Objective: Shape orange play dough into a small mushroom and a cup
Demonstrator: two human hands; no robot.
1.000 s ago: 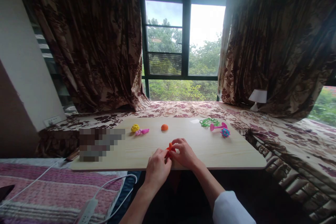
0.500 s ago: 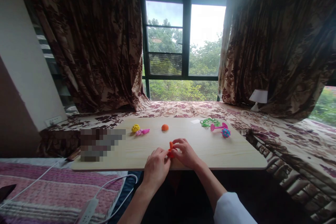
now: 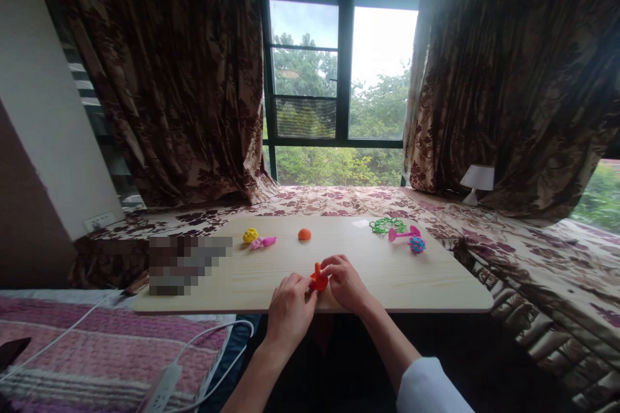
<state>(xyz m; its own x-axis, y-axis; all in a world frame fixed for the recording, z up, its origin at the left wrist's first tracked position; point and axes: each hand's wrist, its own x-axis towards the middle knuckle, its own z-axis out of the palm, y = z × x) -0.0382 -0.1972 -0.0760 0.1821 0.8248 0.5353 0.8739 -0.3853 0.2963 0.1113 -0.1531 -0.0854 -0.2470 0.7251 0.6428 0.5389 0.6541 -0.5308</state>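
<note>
Between my hands, close to the table's front edge, is a small orange-red piece (image 3: 318, 281) with a flat round base and an upright stem. My left hand (image 3: 292, 307) pinches its left rim with bent fingers. From the right, my right hand (image 3: 345, 281) curls its fingers against the piece beside the stem; part of the base is hidden behind them. Beyond the hands an orange dome-shaped lump (image 3: 304, 234) rests on the table.
On the pale wooden table (image 3: 271, 258) lie a yellow bumpy lump (image 3: 250, 235) and a pink twisted piece (image 3: 263, 242). Farther right are green looped strands (image 3: 387, 226), a pink dumbbell-shaped piece (image 3: 404, 233) and a blue-and-pink knobbly ball (image 3: 416, 244). A blurred patch covers the table's left side.
My right fingers have shifted off the top of the stem to the side of the piece, so the stem and base show more. The left hand has hardly moved.
</note>
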